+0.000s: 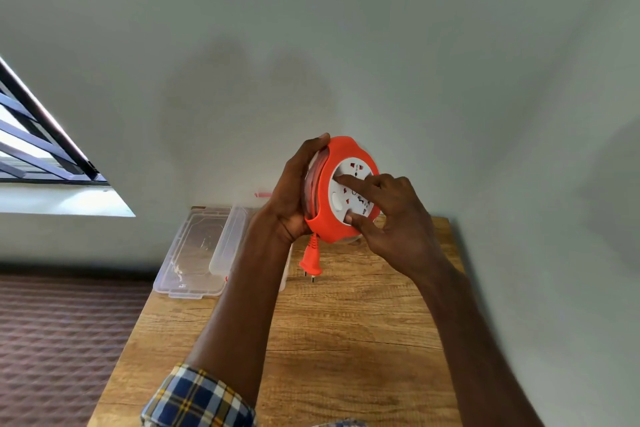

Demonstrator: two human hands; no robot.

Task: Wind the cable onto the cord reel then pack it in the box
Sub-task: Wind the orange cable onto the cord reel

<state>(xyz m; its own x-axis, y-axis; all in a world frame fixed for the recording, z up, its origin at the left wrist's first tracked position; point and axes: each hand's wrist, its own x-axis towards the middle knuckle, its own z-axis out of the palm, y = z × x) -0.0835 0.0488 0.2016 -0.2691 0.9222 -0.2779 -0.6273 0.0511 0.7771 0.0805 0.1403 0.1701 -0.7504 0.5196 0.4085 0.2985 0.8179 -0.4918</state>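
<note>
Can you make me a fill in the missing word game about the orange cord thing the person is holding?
1. The left hand grips the cord reel by its ____ rim.
2. The right hand puts its fingertips on the reel's ____ socket face.
3. The plug dangles ____ the reel, above the wooden table.
4. The clear box sits on the table with its lid ____.

Missing words: orange; white; below; off

A big pale wall [346, 45] fills the top, at twelve o'clock. A window [41, 156] with dark bars sits at nine o'clock, and bright light comes in. A wooden table [346, 340] is at six o'clock. A brown patterned floor [62, 340] is at eight o'clock.
</note>
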